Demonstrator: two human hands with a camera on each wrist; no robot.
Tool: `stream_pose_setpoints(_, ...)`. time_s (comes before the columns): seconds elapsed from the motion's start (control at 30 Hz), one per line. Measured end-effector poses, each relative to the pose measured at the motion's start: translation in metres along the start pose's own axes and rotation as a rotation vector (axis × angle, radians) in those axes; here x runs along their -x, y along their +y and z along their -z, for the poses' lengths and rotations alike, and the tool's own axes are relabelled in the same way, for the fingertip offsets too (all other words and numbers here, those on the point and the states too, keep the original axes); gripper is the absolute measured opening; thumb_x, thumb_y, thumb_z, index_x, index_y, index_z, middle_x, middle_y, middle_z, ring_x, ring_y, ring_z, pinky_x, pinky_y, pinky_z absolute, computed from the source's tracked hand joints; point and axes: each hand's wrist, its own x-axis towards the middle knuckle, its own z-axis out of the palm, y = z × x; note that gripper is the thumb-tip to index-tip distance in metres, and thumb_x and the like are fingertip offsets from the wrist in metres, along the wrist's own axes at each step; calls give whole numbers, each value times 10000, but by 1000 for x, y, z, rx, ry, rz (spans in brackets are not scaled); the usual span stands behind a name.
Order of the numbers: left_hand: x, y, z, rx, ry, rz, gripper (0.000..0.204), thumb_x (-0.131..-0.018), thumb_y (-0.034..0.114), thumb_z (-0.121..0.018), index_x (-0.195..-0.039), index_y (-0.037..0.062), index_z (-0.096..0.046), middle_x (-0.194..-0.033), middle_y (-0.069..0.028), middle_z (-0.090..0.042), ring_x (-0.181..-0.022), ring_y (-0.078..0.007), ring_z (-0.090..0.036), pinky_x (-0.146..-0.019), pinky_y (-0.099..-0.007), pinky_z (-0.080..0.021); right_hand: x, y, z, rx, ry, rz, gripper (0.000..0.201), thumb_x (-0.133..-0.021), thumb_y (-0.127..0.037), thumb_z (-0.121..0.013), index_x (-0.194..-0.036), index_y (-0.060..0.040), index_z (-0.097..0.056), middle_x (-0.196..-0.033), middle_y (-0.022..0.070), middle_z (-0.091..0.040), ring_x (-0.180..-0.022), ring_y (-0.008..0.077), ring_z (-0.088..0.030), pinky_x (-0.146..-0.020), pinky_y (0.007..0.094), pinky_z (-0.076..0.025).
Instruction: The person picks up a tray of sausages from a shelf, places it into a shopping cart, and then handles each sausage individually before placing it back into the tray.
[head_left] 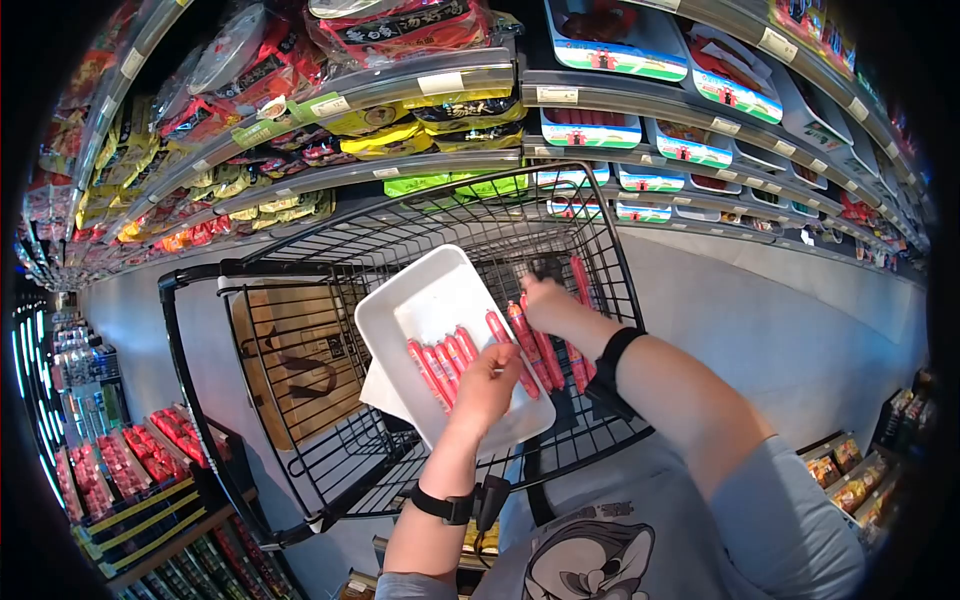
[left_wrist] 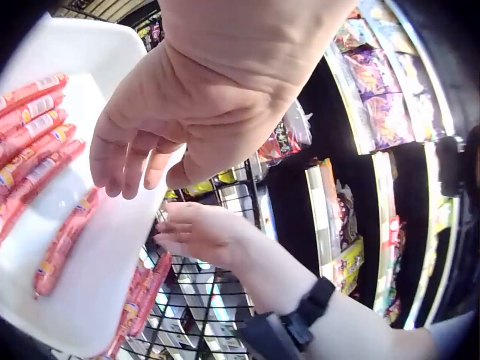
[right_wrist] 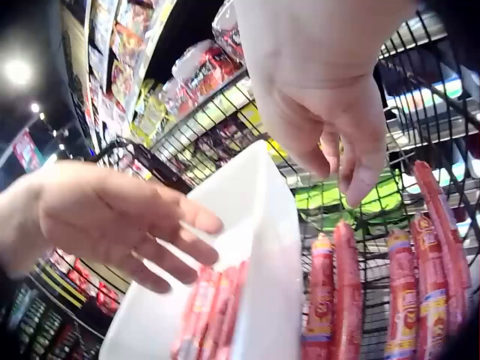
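Observation:
A white tray (head_left: 440, 290) lies tilted on the shopping cart, with several red wrapped sausages (head_left: 437, 372) side by side in it and one apart (left_wrist: 66, 244). My left hand (head_left: 487, 385) hovers over the tray's right part, fingers relaxed, holding nothing in the left wrist view (left_wrist: 180, 120). More sausages (right_wrist: 347, 292) stand in the cart to the right of the tray. Above them hangs my right hand (head_left: 550, 303), its fingers bent loosely downward and nothing between them in the right wrist view (right_wrist: 330, 127).
The black wire cart (head_left: 400, 268) surrounds the tray, with a brown paper bag (head_left: 290, 360) at its left. Shelves (head_left: 460, 75) of packaged food and trays run behind it. Stacked red packs (head_left: 130, 460) stand at the lower left.

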Motion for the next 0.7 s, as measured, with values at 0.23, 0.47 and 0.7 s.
stream_pose_setpoints(0.23, 3, 4, -15, -86, -83, -106, 255, -891, 148, -540, -1121, 42, -566, -930, -42, -617, -753, -79, -528, -614, -220, -432, -2, -7, -11, -33, 0, -96, 243, -826, -58, -435, -1059, 11, -439, -1027, 296, -560, -989, 411, -568, -839, 468, -464)
stream_pose_setpoints(0.47, 7, 11, -10, -38, -25, -186, 267, -886, 99, -545, -1144, 34, -543, -974, -45, -616, -833, -80, -545, -652, -225, -454, 7, -12, 14, -165, 14, -73, 305, -761, -16, -526, -1039, 44, -417, -989, 286, -582, -993, 406, -561, -846, 461, -457)
stream_pose_setpoints(0.7, 27, 46, -8, 103, -10, -186, 300, -858, 66, -587, -1147, 16, -522, -979, -43, -610, -791, -80, -554, -635, -217, -455, 60, -37, 109, -635, -78, 266, 305, -772, -89, -626, -1010, 3, -459, -873, 162, -614, -844, 248, -615, -731, 335, -478)
